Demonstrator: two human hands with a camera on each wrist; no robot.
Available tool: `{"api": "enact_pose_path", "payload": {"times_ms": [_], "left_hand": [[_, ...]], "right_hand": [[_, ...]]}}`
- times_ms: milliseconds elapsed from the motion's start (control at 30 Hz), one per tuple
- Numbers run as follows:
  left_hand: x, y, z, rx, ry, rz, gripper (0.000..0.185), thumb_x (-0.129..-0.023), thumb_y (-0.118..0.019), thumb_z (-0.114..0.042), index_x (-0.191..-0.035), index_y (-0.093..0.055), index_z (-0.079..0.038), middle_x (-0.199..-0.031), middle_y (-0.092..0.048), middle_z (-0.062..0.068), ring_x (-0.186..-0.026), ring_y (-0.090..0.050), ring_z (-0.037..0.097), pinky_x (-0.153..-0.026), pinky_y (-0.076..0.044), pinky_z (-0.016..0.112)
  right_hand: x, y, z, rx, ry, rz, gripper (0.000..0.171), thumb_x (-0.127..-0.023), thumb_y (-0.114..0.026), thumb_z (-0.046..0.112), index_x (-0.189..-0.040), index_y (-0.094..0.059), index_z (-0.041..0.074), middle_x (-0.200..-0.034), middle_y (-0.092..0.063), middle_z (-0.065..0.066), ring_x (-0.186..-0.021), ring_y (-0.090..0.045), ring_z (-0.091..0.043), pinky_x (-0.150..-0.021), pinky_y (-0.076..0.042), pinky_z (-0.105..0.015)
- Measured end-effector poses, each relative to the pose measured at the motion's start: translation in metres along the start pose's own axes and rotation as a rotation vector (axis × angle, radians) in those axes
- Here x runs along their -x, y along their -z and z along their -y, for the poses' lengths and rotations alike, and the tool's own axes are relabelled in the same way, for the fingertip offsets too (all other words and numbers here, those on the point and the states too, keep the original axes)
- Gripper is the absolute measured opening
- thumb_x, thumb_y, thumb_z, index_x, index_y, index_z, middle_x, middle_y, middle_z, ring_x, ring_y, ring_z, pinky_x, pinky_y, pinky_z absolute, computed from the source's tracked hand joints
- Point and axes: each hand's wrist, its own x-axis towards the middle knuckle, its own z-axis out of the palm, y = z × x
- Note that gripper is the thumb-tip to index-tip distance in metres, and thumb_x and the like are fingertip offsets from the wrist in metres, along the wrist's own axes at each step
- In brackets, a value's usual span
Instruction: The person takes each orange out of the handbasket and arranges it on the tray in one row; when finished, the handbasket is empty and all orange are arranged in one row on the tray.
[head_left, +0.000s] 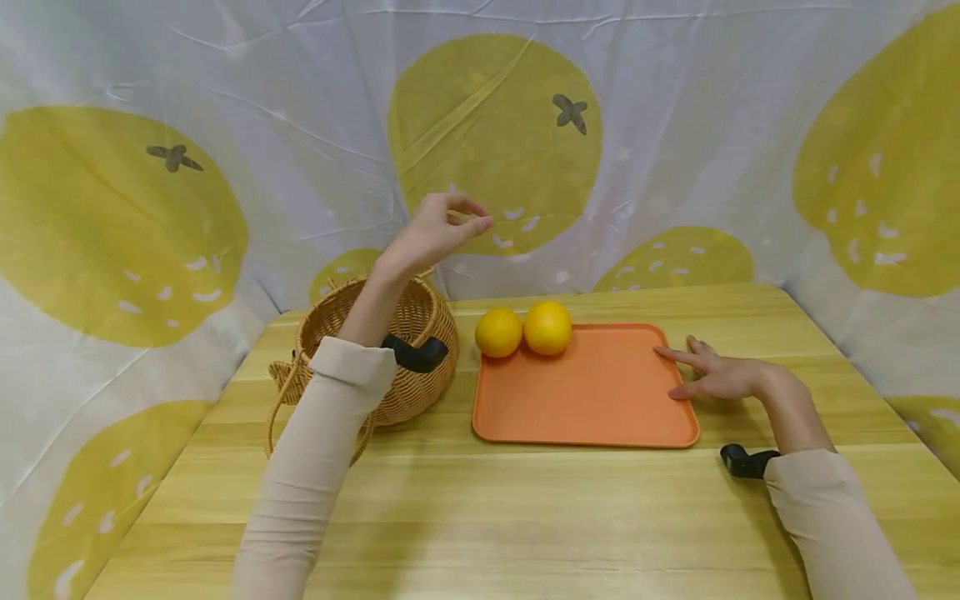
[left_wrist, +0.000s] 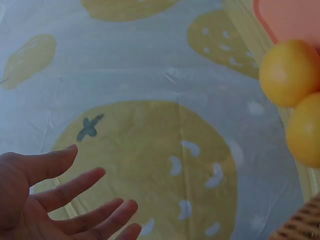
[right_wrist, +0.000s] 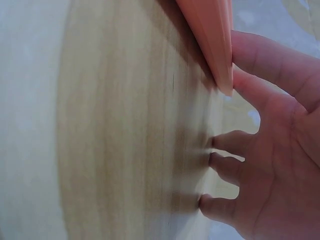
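Two oranges [head_left: 523,330] sit side by side at the far left corner of an orange tray [head_left: 592,408] on the wooden table; both oranges [left_wrist: 295,95] also show in the left wrist view. My left hand [head_left: 438,231] is raised in the air above a wicker basket [head_left: 390,350], fingers loosely spread and holding nothing; its fingers [left_wrist: 75,200] are straight in the left wrist view. My right hand [head_left: 712,375] rests flat on the table at the tray's right edge, with its thumb and a finger touching the tray's rim [right_wrist: 212,45].
The basket's handle hangs down its left side [head_left: 281,400]. A white cloth printed with large yellow fruit [head_left: 495,142] walls in the table at the back and both sides. Bare wooden tabletop [head_left: 480,517] lies in front of the tray.
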Motion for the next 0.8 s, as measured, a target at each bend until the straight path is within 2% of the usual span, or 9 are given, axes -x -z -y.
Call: {"api": "enact_pose_path", "payload": {"times_ms": [133,233,300,400,467,633,800], "left_hand": [[0.004,0.021,0.030,-0.003,0.057,-0.008,0.038,-0.105,-0.062,-0.031,-0.129,-0.067,-0.002,-0.131,-0.064,0.017,-0.117,-0.063,0.028,-0.094,-0.053,0.037],[0.008,0.038,0.054,0.030,0.090,0.015,0.039,-0.104,-0.063,-0.032,-0.128,-0.066,-0.001,-0.114,-0.069,0.010,-0.101,-0.066,0.017,-0.084,-0.055,0.028],[0.010,0.048,0.068,0.058,0.084,0.041,0.040,-0.104,-0.063,-0.030,-0.128,-0.066,0.002,-0.104,-0.072,0.005,-0.092,-0.068,0.013,-0.080,-0.057,0.026],[0.013,0.060,0.086,0.056,0.076,0.084,0.039,-0.104,-0.064,-0.029,-0.126,-0.067,0.002,-0.096,-0.074,-0.005,-0.091,-0.070,0.012,-0.081,-0.058,0.029],[0.015,0.066,0.096,0.053,0.078,0.110,0.038,-0.104,-0.064,-0.029,-0.126,-0.067,0.001,-0.097,-0.076,-0.006,-0.095,-0.071,0.015,-0.083,-0.058,0.031],[0.020,0.074,0.120,0.084,0.128,0.230,0.036,-0.103,-0.066,-0.021,-0.132,-0.064,0.001,-0.119,-0.076,0.010,-0.108,-0.072,0.022,-0.089,-0.059,0.033],[0.022,0.077,0.141,0.069,0.185,0.490,0.040,-0.102,-0.067,-0.016,-0.138,-0.061,0.000,-0.144,-0.062,0.018,-0.123,-0.064,0.023,-0.098,-0.055,0.033]], "right_hand": [[0.001,0.001,0.005,-0.022,0.021,0.013,0.091,-0.099,-0.066,0.045,-0.168,-0.014,0.017,-0.161,0.028,-0.039,-0.146,0.031,-0.060,-0.102,0.011,-0.087],[0.001,0.001,0.008,-0.005,-0.003,0.010,0.091,-0.099,-0.065,0.048,-0.168,-0.014,0.018,-0.163,0.028,-0.035,-0.148,0.030,-0.056,-0.106,0.008,-0.086],[0.003,0.001,0.009,-0.002,-0.004,0.012,0.090,-0.100,-0.065,0.047,-0.168,-0.013,0.017,-0.162,0.028,-0.036,-0.148,0.030,-0.057,-0.106,0.008,-0.086],[0.003,0.001,0.008,-0.010,0.002,0.015,0.090,-0.100,-0.065,0.045,-0.167,-0.013,0.014,-0.161,0.027,-0.039,-0.147,0.029,-0.060,-0.105,0.008,-0.086],[0.005,0.002,0.010,-0.020,0.013,0.015,0.090,-0.100,-0.066,0.041,-0.167,-0.013,0.011,-0.160,0.026,-0.041,-0.145,0.029,-0.062,-0.103,0.009,-0.087],[0.006,0.001,0.014,-0.003,-0.006,0.010,0.091,-0.100,-0.067,0.040,-0.166,-0.014,0.006,-0.161,0.025,-0.040,-0.147,0.027,-0.061,-0.106,0.008,-0.086],[0.007,0.000,0.014,0.001,-0.005,0.005,0.091,-0.100,-0.068,0.038,-0.166,-0.015,0.005,-0.161,0.024,-0.041,-0.147,0.026,-0.061,-0.106,0.008,-0.086]]}}
